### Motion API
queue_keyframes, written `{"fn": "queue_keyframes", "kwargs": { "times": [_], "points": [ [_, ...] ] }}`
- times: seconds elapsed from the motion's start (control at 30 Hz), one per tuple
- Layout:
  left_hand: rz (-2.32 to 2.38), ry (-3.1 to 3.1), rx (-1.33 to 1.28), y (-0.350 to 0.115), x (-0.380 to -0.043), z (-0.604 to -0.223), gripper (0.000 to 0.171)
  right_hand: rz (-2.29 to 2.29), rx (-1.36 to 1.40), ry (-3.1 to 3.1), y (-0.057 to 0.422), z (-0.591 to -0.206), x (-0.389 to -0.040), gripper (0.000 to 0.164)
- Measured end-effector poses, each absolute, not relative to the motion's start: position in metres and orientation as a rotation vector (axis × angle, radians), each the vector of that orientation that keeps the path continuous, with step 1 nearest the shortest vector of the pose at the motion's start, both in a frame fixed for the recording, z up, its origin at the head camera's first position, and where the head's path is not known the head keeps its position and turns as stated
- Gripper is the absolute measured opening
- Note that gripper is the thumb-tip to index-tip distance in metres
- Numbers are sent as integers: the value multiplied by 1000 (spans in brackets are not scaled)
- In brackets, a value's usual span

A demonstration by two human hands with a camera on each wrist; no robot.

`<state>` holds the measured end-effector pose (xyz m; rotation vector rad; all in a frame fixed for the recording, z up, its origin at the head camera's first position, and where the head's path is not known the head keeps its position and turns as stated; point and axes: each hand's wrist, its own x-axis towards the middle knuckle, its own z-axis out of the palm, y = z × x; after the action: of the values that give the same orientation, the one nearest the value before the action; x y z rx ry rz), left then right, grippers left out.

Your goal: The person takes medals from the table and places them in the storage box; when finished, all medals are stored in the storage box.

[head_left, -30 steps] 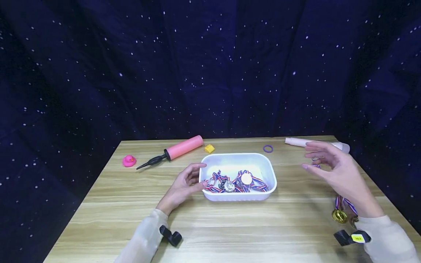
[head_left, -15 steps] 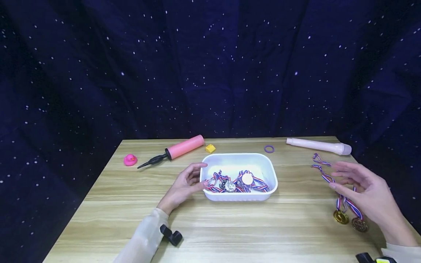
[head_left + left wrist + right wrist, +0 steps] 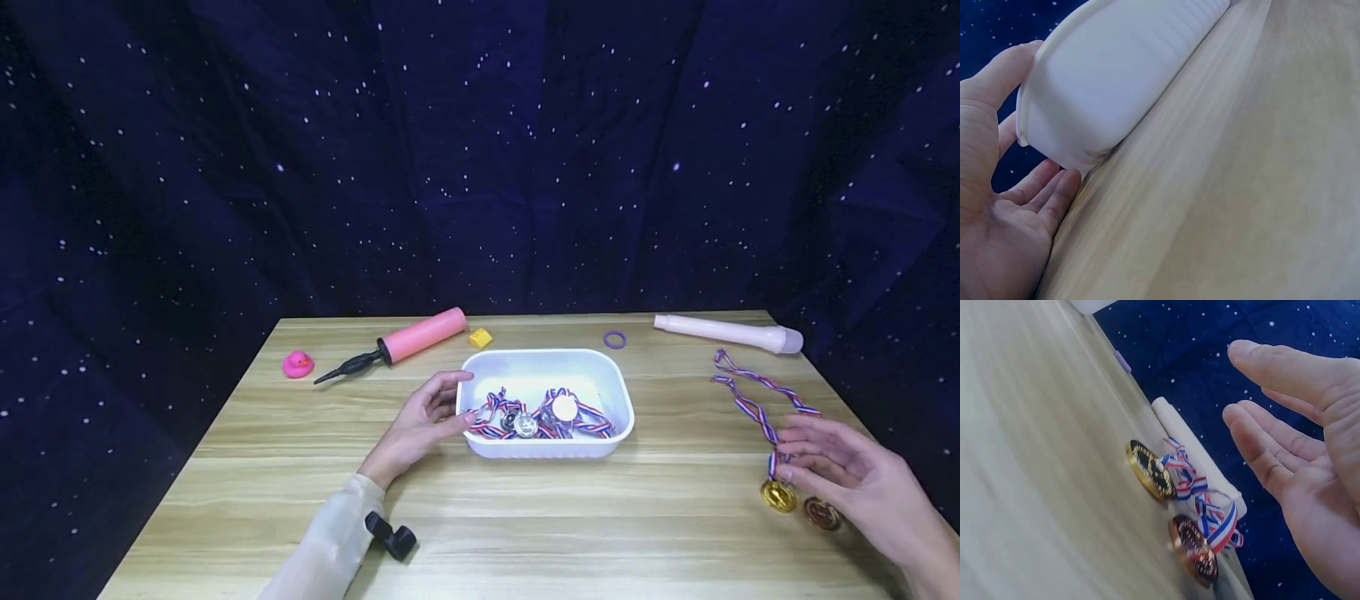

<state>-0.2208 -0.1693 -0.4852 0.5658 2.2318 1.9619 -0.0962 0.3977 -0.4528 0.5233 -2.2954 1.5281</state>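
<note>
At the left end of the white plastic basin (image 3: 546, 448), my left hand (image 3: 414, 425) holds the rim, thumb and forefinger over it. In the left wrist view the other fingers (image 3: 1060, 194) bend loosely below the rim. Inside the basin lie silver medals (image 3: 526, 425) with striped ribbons and a round white disc (image 3: 564, 408). My right hand (image 3: 862, 483) hovers over two medals at the right, fingers apart and holding nothing. One is a gold medal (image 3: 1149, 470), the other a bronze medal (image 3: 1192, 550). Their red, white and blue ribbons (image 3: 753, 410) run toward the back, partly hidden by the hand.
A pink rubber duck (image 3: 297, 364) and a pink balloon pump (image 3: 422, 335) lie at the back left. Behind the basin are a yellow block (image 3: 480, 338) and a purple ring (image 3: 614, 339). A pale pink microphone (image 3: 723, 332) lies at the back right.
My right hand has moved right and toward the front edge, down over the two medals, uncovering the microphone and ribbon ends. The left hand and basin have stayed in place.
</note>
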Motion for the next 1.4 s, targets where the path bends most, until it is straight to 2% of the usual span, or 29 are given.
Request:
{"fn": "queue_keyframes", "kwargs": {
  "times": [0.53,0.97,1.4],
  "points": [
    [1949,2224,573,-169,-221,-485,62,1284,509,-2553,418,-482,-89,47],
    [1951,2236,561,-170,-220,-485,62,1156,623,-2570,416,-491,-92,53],
    [1958,2224,548,-170,-219,-485,62,1026,622,-2560,404,-490,-97,49]
  ]
}}
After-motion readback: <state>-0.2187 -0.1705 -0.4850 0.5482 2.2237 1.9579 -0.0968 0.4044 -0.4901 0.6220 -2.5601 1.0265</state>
